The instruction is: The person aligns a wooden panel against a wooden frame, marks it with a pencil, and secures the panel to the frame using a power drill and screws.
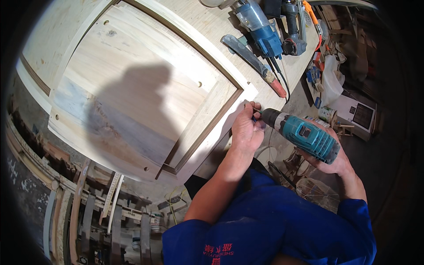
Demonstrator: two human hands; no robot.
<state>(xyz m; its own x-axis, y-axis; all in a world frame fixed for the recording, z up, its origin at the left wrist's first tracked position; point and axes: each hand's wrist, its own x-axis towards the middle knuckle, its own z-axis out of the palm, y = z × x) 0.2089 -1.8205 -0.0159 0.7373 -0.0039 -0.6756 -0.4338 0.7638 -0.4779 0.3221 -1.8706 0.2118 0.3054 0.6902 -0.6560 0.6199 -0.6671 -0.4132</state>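
My right hand grips a teal cordless drill, its black chuck pointing left towards my other hand. With curled fingers, my left hand holds a small screw-like piece at the tip of the bit, beside the corner of a wooden frame. The exact contact between bit and piece is partly hidden by the fingers. A pale wooden panel with round holes near its corners lies over the frame, and the shadow of a head falls across it.
A blue power tool with a clear cover, a grey air tool and a red-handled blade lie on the bench at the upper right. Wood strips stand at the lower left. A wire fan guard and cans are on the right.
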